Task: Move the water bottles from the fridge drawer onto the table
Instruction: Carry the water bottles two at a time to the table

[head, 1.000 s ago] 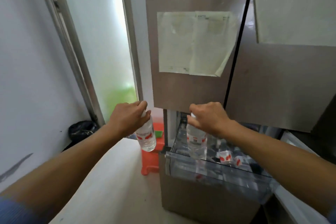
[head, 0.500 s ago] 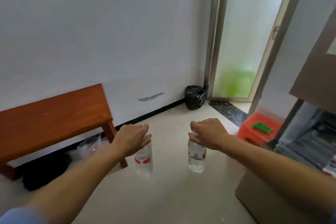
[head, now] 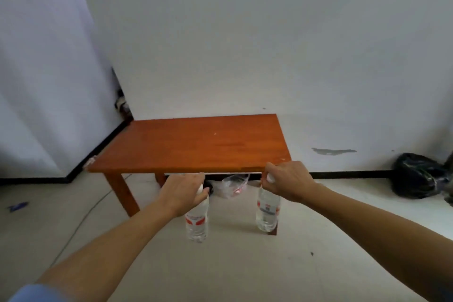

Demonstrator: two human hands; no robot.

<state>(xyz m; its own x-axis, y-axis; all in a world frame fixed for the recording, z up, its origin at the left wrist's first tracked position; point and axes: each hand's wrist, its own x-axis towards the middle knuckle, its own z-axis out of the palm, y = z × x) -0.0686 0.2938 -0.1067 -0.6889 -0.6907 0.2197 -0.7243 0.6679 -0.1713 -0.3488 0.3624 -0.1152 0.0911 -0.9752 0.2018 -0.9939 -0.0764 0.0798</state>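
My left hand (head: pixel 182 191) grips the neck of a clear water bottle (head: pixel 196 222) with a red and white label, which hangs upright below my fingers. In my right hand (head: pixel 286 182) a second water bottle (head: pixel 267 212) of the same kind hangs by its white cap and neck. Both bottles are in the air in front of the near edge of the low orange-brown wooden table (head: pixel 191 144), below the level of its top. The fridge drawer is out of view.
The table stands against a white wall in a corner. A crumpled clear plastic bag (head: pixel 232 185) lies on the floor under it. A black rubbish bag (head: pixel 419 175) sits on the floor at the right. A thin cable (head: pixel 81 223) runs across the pale floor at the left.
The view has swung from the fridge drawer leftward to face the table. Both hands still hold their bottles by the neck and are now close to the table's near edge.
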